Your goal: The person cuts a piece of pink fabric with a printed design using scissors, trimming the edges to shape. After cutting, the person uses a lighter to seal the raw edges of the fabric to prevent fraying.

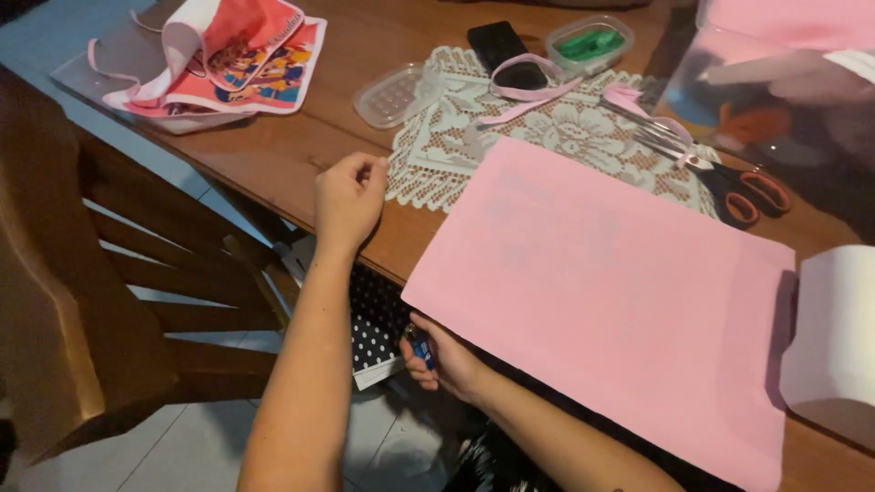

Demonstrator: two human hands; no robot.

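From the head camera, the work looks barely begun, as far as I can judge. One large pink sheet (602,301) lies flat on the wooden desk (301,155), overhanging its near edge, with no cut, fold or mark visible on it. The scissors (729,182) lie untouched at the sheet's far right corner, so any cutting seems yet to come.

The left hand (348,196) rests at the desk edge, just left of the lace mat (547,137), with its fingertips pinched together; whether anything lies between them is too small to tell. The right hand (447,360) is below the desk edge, beneath the sheet's near corner, clenched around a small blue object (419,344) of a kind I cannot make out.

Counted: one pink sheet, one lace mat, one pair of orange-handled scissors, one thin metal tool beside them, one loop of pink ribbon (529,87), one dark phone (501,50), two clear plastic containers — one shallow and looking empty (392,96), one with green contents (590,43) — and one bundle of printed pink fabric (228,55) at the far left. A white roll (834,328) sits at the right edge, and a wooden chair (109,301) stands to the left.
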